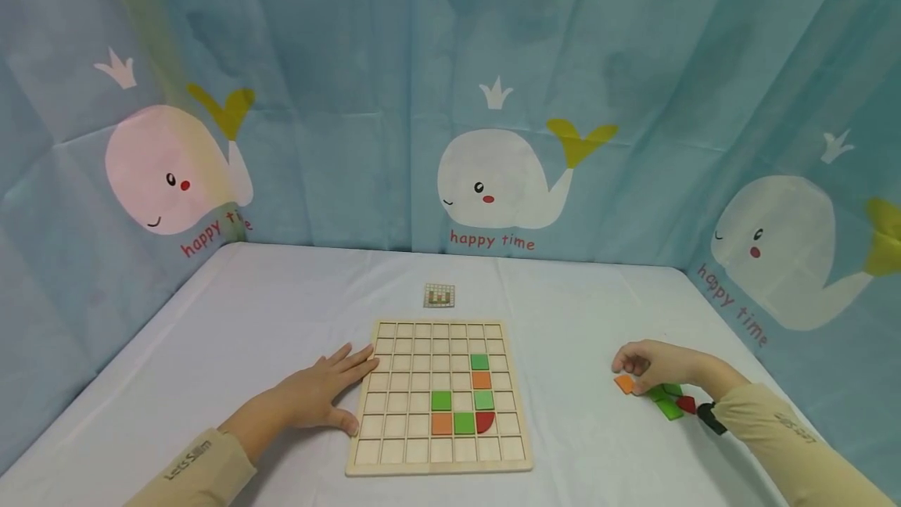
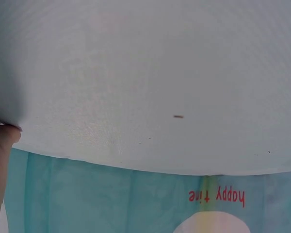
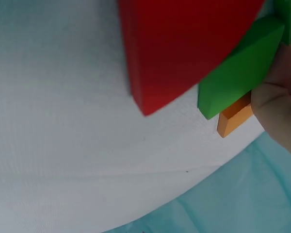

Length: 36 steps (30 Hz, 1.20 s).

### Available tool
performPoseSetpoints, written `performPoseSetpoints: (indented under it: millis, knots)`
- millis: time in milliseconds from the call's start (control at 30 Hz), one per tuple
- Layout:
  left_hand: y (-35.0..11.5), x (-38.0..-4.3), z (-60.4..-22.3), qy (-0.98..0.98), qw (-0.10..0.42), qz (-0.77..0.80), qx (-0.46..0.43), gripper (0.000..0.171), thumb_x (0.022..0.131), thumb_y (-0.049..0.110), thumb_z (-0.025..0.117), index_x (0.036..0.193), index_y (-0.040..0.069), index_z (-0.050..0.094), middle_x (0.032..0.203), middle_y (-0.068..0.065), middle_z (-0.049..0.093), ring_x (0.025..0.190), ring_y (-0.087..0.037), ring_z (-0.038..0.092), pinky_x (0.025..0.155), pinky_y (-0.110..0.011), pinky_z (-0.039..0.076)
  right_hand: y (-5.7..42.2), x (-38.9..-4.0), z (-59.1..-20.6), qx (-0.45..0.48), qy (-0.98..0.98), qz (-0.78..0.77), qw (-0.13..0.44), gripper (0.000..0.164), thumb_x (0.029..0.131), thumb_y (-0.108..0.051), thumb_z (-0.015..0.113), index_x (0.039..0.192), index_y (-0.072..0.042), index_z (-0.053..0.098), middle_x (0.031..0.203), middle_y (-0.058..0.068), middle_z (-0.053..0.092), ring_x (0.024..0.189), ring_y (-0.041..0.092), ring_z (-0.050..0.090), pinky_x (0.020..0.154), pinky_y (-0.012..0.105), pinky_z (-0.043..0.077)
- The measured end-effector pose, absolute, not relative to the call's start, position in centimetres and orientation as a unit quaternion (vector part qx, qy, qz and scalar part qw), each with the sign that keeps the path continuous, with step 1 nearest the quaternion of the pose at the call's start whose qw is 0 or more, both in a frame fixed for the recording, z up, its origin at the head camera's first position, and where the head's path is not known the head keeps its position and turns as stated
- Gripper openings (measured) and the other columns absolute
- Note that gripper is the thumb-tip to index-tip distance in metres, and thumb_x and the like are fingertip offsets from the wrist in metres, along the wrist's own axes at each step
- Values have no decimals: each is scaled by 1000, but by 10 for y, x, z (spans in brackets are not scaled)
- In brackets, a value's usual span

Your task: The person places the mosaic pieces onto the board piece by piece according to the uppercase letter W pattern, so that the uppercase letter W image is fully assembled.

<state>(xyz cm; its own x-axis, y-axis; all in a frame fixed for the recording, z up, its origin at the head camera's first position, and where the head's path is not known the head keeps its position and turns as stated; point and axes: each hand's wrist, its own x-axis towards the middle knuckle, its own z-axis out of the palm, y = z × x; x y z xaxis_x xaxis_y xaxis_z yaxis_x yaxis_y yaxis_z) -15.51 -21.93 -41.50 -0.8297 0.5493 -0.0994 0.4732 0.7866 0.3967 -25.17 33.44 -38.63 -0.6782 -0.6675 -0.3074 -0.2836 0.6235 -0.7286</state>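
My left hand [image 1: 320, 393] rests spread at the left edge of a wooden grid board [image 1: 406, 452], its fingers and thumb touching the frame. A fingertip [image 2: 7, 136] shows at the left border of the left wrist view. Green, orange and red tiles sit in several cells, among them a red quarter-circle [image 1: 485, 422]. To the right, my right hand [image 1: 662, 364] bends its fingers over an orange tile [image 1: 624, 384]. Its thumb is at that tile's edge; whether it pinches the tile is hidden. Close by lie green tiles [image 3: 240, 68] and a red curved piece [image 3: 179, 43].
A small pattern card [image 1: 439, 296] lies behind the board. The white tabletop [image 1: 570, 319] meets a blue curtain [image 1: 352, 178] with printed whales along the back and sides. A black band [image 1: 711, 418] is at my right wrist.
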Motion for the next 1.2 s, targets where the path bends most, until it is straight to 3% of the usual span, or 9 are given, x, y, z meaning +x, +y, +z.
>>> performPoseSetpoints:
  millis: [300,800,1033,1200]
  knots:
    - [-220,-154,-415,938,107,185,271,105,73,66,63,151,5,32,159,-15,21,142,-48,15,106,-68,22,334,-248,-389,-234,878,-321,267,20,82,4,70,98,-1,59,86,6,50,81,21,44,64,23,44]
    - [-220,-155,-414,939,100,183,275,104,73,66,63,151,5,32,158,-15,22,142,-48,16,107,-68,21,334,-249,-391,-242,874,-338,252,18,80,7,68,88,-2,54,80,3,50,72,17,47,60,23,41]
    - [-219,-156,-414,938,114,188,269,104,73,66,63,152,5,31,159,-15,20,142,-48,14,107,-68,20,329,-248,-385,-213,884,-342,237,8,84,3,66,85,-1,60,83,5,60,74,20,51,63,27,46]
    - [-219,-154,-413,938,114,189,269,104,73,64,65,152,5,31,159,-15,21,142,-48,14,107,-68,21,319,-246,-377,-177,884,-368,229,5,87,0,66,88,-1,61,81,3,59,72,18,50,63,28,44]
